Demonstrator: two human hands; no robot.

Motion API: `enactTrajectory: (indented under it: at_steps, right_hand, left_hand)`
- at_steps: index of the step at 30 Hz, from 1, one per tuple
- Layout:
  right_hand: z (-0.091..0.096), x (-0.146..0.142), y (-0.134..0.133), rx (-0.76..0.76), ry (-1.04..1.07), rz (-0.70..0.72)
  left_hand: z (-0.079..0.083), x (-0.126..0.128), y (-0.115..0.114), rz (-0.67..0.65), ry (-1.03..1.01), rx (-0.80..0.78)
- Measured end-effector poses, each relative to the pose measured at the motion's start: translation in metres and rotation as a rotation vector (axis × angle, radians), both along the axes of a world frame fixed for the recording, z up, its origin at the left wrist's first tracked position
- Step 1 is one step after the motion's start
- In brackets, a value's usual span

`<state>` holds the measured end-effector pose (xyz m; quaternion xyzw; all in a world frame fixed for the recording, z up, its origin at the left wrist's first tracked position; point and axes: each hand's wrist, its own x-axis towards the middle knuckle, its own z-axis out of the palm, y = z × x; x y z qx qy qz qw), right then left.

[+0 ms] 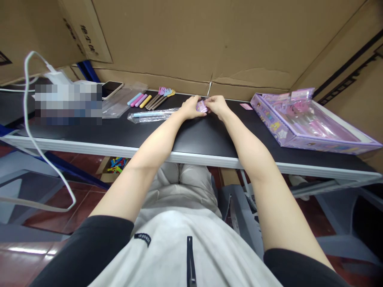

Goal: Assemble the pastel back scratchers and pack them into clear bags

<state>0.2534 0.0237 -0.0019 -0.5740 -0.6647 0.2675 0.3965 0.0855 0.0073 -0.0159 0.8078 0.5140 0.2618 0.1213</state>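
Both my hands are close together near the back of the black table (206, 139). A small purple printed packet (201, 106) sits between them. My left hand (190, 108) is closed around its left side, fingers over it and thumb toward me. At its right edge my right hand (218, 106) pinches with thumb and fingertips. Just left of my left hand lies a clear plastic sleeve with a light blue stick (152, 114) in it. Behind that are brown sticks with coloured hand-shaped ends (160, 99) and short pastel tubes (140, 100) in blue, pink, purple and yellow.
A purple open box (287, 137) with wrapped pink items stands at the right. A small pink card (245, 107) lies beside it. To the left are clear plastic bags (116, 104), a phone (112, 89) and a white cable (26, 99). Cardboard walls (191, 40) enclose the table.
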Motion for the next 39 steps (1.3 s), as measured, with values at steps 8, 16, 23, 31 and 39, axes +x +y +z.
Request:
enactTrajectory:
  at_steps: [8, 16, 23, 31, 39]
  right_hand:
    - [0.001, 0.025, 0.011, 0.239, -0.395, -0.099]
    - [0.006, 0.019, -0.002, 0.178, -0.063, -0.125]
    - [0.012, 0.011, -0.014, 0.009, 0.119, -0.086]
    - [0.004, 0.019, 0.002, 0.029, 0.06, -0.115]
    - [0.003, 0.016, 0.002, 0.074, 0.082, -0.088]
  left_hand:
    - [0.015, -0.011, -0.016, 0.089, 0.113, -0.127]
    - [0.005, -0.015, 0.0, 0.016, -0.001, -0.067]
    - [0.006, -0.015, 0.0, 0.049, -0.021, -0.076]
    - [0.052, -0.044, -0.009, 0.197, 0.102, -0.303]
    - [0.036, -0.088, -0.009, 0.054, 0.005, -0.333]
